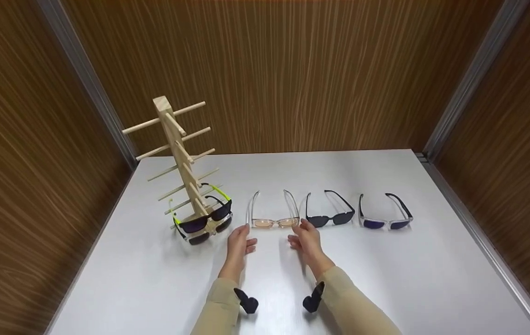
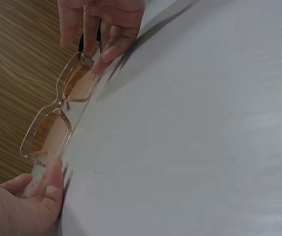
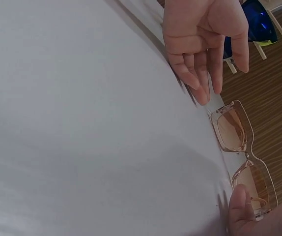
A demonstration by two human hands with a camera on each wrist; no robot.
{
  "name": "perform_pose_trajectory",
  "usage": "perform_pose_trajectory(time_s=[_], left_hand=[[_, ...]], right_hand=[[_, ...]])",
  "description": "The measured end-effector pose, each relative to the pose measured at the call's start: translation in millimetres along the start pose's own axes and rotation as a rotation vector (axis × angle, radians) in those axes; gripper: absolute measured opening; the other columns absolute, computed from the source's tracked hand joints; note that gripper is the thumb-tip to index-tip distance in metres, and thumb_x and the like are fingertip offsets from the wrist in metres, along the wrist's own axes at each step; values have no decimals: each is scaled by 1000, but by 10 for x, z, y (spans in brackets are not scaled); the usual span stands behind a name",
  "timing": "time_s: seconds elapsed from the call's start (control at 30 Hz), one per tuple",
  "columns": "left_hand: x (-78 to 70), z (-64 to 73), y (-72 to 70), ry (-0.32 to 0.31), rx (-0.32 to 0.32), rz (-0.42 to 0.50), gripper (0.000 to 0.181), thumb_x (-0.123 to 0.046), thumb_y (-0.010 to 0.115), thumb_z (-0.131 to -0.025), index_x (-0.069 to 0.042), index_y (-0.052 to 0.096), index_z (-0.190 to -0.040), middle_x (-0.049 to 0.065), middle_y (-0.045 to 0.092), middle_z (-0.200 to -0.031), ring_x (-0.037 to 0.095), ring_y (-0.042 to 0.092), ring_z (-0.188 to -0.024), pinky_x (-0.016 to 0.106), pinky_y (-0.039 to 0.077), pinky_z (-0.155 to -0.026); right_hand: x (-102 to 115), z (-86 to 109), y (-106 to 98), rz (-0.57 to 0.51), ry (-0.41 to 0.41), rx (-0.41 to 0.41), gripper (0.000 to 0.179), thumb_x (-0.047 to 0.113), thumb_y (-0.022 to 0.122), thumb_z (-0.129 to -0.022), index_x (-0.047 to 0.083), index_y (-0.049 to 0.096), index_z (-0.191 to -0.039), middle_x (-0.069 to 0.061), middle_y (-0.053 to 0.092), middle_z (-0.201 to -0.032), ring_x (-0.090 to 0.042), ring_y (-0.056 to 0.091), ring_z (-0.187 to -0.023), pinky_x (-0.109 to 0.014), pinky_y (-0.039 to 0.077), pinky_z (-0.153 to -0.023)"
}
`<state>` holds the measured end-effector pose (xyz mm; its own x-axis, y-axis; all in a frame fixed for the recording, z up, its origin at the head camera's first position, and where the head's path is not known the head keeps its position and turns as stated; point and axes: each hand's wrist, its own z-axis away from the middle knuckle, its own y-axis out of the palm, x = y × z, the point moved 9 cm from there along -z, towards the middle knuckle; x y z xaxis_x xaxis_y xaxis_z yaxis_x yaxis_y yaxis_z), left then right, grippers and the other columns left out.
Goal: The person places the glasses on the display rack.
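Note:
Clear-framed glasses with light orange lenses stand on the white table, temples pointing away from me. My left hand is beside their left corner, fingers fairly straight and thumb apart, as the right wrist view shows. At the other corner is my right hand; its fingertips overlap the frame edge in the left wrist view, with the fingers loosely bent. Neither hand is curled round the glasses. To the right of them lie black sunglasses, close to my right hand.
A wooden display rack with several pegs stands at the left. Neon-and-black sunglasses hang low on it, above another dark-lensed pair. Clear-fronted sunglasses with blue lenses lie farther right. Wood-grain panels enclose the table.

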<state>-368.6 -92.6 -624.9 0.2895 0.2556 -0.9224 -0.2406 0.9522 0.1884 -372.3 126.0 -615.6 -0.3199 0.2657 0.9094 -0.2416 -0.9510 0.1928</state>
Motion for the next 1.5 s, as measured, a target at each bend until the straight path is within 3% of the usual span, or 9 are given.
perform_pose_trajectory(time_s=[0.27,0.53,0.83,1.2,1.5], left_hand=[[-1,-117,74,-7,53,-2,40,-24,49,-96,3,47,-126,26,53,-111,18,60,-68,24,50,-56],[-22,-158,108,-2,29,-10,37,-22,50,-95,4,50,-121,26,58,-95,15,58,-60,23,49,-49],[-66,-233,125,-13,9,-86,38,-26,53,-94,7,53,-111,20,56,-93,14,58,-60,23,50,-50],[-85,-226,76,-4,-27,-124,36,-26,56,-92,8,54,-104,13,57,-74,12,55,-54,23,49,-47],[-72,-152,44,-16,-43,-120,31,-24,57,-91,5,54,-101,14,56,-77,14,56,-56,24,48,-47]], right_hand=[[36,-20,11,33,-36,7,58,9,54,-91,-1,29,-142,-21,32,-143,-19,63,-70,-26,52,-53],[23,-54,24,31,-27,7,56,9,54,-91,0,32,-141,-20,39,-138,-18,64,-68,-27,52,-53],[12,-92,24,8,-25,-2,53,9,55,-91,-1,35,-139,-20,41,-136,-17,62,-64,-26,51,-51],[-12,-67,-22,-59,-18,-71,33,13,54,-93,-4,48,-120,-22,53,-104,-18,59,-57,-25,47,-44],[-24,-33,-85,-52,5,-113,25,13,54,-93,-4,50,-111,-16,54,-92,-19,59,-58,-27,47,-44]])
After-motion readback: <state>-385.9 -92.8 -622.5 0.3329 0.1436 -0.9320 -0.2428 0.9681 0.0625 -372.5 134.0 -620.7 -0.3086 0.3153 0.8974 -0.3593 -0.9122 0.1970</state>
